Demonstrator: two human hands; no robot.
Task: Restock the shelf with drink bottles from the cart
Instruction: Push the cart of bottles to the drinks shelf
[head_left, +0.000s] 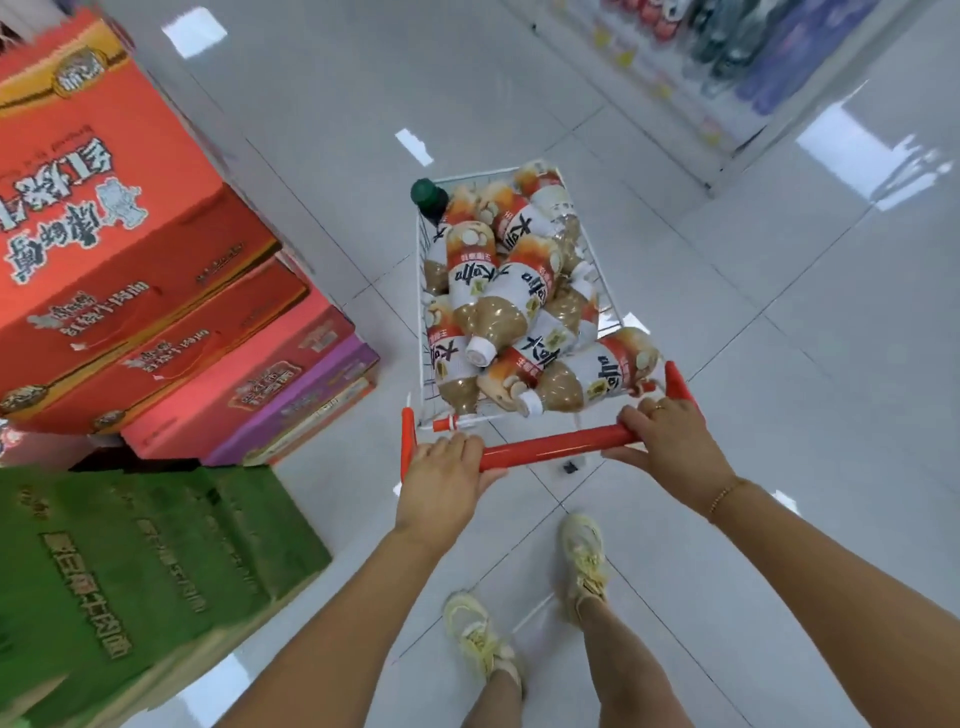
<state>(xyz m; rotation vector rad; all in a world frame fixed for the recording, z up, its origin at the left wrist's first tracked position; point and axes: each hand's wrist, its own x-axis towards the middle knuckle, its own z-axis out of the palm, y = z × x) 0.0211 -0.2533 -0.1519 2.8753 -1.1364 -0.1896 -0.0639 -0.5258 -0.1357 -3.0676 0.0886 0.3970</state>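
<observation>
1. Left hand (441, 480): closed around the red handle bar (550, 447) near its left end. Fingers are curled over the top and the thumb is tucked beneath.
2. Right hand (670, 441): wrapped around the same bar near its right end, with the knuckles up. There is a ring on one finger and a bead bracelet (724, 499) at the wrist.
3. Cart (420, 291): a small white wire basket standing on the pale tiled floor (779, 364), straight ahead of the person.
4. Drink bottles (519, 291): brown drinks with white caps and white-and-red labels, lying heaped on their sides and filling the basket. None is in hand.
5. One dark green-capped bottle (428, 196) stands out at the basket's far left corner.
6. Shelf (727, 67): far right and well apart from the cart. Its stock is blurred.
7. Left side: stacked orange and red cartons (119, 208), with green cartons (130, 571) nearer.
8. Pale yellow trainers (478, 636) are behind the bar.
</observation>
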